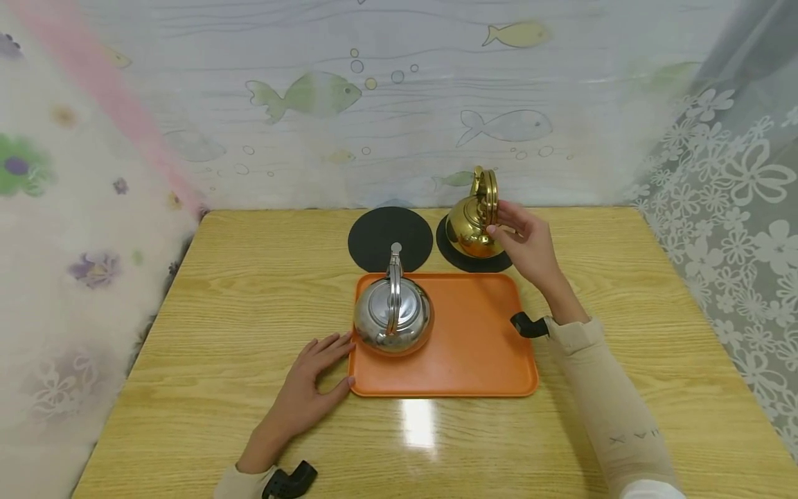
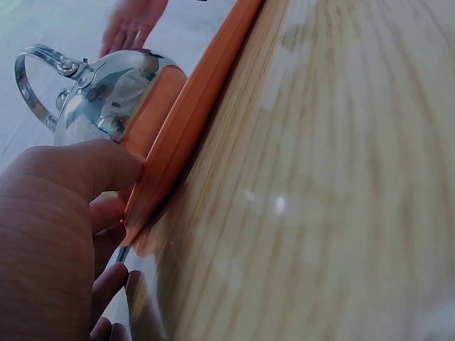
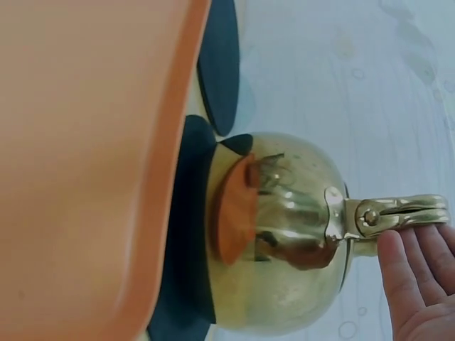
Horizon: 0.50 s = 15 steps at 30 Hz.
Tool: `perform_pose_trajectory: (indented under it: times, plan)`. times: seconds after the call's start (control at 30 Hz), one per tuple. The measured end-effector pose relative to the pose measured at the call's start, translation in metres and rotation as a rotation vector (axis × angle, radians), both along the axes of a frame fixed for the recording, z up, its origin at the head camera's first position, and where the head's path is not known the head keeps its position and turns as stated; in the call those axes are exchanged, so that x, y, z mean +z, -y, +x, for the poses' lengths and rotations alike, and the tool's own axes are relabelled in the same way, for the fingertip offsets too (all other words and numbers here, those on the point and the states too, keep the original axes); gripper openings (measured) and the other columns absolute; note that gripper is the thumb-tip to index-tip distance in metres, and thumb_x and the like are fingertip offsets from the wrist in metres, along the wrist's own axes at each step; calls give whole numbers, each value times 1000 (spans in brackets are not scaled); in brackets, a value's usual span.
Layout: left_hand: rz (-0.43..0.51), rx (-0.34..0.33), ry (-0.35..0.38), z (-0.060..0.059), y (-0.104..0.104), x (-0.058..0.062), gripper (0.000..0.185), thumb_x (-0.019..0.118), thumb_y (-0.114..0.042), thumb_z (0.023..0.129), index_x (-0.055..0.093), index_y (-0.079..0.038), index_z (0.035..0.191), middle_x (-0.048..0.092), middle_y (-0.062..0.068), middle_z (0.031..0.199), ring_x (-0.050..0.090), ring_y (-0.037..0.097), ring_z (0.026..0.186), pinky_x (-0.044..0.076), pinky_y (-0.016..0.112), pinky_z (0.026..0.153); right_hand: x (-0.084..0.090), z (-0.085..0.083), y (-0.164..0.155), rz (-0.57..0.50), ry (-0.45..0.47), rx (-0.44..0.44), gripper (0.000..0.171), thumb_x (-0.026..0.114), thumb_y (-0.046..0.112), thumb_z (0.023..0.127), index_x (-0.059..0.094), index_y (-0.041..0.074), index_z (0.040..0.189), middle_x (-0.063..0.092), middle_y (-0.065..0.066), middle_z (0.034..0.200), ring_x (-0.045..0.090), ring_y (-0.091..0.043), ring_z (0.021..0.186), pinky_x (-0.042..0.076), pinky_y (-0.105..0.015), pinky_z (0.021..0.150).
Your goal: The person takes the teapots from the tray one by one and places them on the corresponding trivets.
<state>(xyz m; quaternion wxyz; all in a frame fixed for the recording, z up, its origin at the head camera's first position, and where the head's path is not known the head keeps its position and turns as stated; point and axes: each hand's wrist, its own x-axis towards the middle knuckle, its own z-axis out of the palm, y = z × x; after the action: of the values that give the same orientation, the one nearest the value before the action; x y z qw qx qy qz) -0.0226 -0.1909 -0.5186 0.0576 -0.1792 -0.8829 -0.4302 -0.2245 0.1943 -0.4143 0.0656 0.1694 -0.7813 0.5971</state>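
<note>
1. The right hand is at the upright handle of the gold kettle, which stands on the right-hand black mat behind the orange tray. In the right wrist view the fingers lie fairly straight against the handle, touching it and not curled round it. A contact that light could let the kettle swing or slip if it were lifted this way.

2. The gold kettle sits toward the front of its mat, near the tray's far rim. A sideways nudge on the tall handle could tip it or slide it off the mat onto the table.

3. The left hand lies flat on the table with relaxed fingers, its thumb pressed to the tray's left edge. If that hand pushes, the tray could skid on the glossy wood.

4. The silver kettle stands on the tray just beside that edge, near the fingertips. A jolt to the tray could rock it or send it sliding.

5. Whether either kettle holds water I cannot tell; if so, a tilt could spill from the spout.

6. The second black mat lies bare behind the tray, touching nothing.
</note>
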Motion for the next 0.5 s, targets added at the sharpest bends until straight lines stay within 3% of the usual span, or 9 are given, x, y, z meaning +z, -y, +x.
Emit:
perform_pose_trajectory:
  times: [0.27, 0.5]
  plan:
    - [5, -5, -11, -1, -1, 0, 54, 79, -21, 89, 63, -17, 140, 55, 3, 150, 45, 36, 143, 23, 62, 119, -5, 14, -3, -31, 3, 62, 57, 63, 0, 99, 46, 4, 152, 50, -21, 151, 51, -33, 138, 51, -20, 102]
    - [2, -3, -3, -1, 0, 0, 54, 79, -22, 90, 63, -18, 141, 55, 0, 151, 44, 34, 144, 22, 62, 120, -6, 23, -3, 16, 12, 72, 60, 64, 2, 98, 43, 5, 154, 45, -15, 157, 44, -31, 145, 40, -51, 115]
